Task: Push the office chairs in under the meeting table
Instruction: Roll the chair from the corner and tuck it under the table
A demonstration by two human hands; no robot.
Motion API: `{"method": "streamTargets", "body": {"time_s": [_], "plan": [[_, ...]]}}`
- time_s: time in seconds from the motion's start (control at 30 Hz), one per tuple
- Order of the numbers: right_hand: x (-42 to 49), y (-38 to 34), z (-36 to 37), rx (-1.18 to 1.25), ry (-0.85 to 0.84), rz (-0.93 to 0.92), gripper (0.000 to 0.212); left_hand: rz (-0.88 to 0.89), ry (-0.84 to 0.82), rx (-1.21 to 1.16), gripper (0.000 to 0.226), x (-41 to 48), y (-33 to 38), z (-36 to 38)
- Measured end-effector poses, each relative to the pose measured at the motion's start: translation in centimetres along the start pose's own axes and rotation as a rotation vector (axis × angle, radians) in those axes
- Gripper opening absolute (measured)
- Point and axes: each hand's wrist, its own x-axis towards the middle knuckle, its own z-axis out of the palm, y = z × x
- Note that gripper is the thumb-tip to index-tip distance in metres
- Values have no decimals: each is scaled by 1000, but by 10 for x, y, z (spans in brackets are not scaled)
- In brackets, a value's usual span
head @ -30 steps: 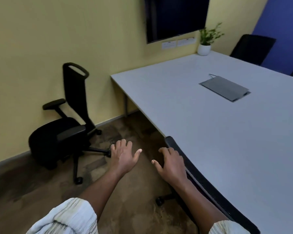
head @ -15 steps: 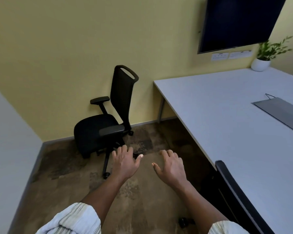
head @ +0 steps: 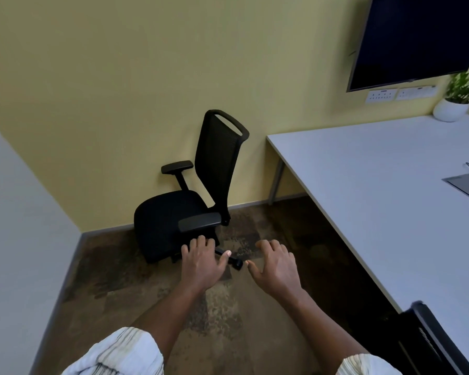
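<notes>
Two hands, both free now. One second back our right hand [head: 276, 266] lay on the back of the tucked chair [head: 428, 334]. That contact is gone. That chair now sits behind and right of the right hand, down by the elbow, with its back close against the table [head: 377, 185] edge. We judge that one done, though its seat is hidden.

We have also swung left. The loose chair [head: 217, 158] used to be far left of the left hand [head: 201, 263]. Now it stands straight ahead of that hand, just past the fingertips in this view. Its base shows partly behind the knuckles, and we see no touch.

Both hands hover palm down, fingers spread and relaxed, holding nothing.

The loose chair stands at the wall [head: 119, 104], ahead and left of the right hand and apart from the table corner. Its backrest is on the table side and its seat faces away. The table runs off to the right of the right hand.

Our read: the step in hand is the reach for the second chair. It will likely need a turn before it rolls in.
</notes>
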Motion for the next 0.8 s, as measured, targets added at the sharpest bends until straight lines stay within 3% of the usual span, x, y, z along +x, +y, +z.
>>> {"method": "streamTargets", "body": {"time_s": [0.27, 0.8], "plan": [[68, -17, 7, -16, -13, -58, 56, -18, -37, 7, 56, 34, -23, 13], [344, -4, 5, -144, -21, -300, 53, -155, -43, -30, 63, 221, -16, 69]]}}
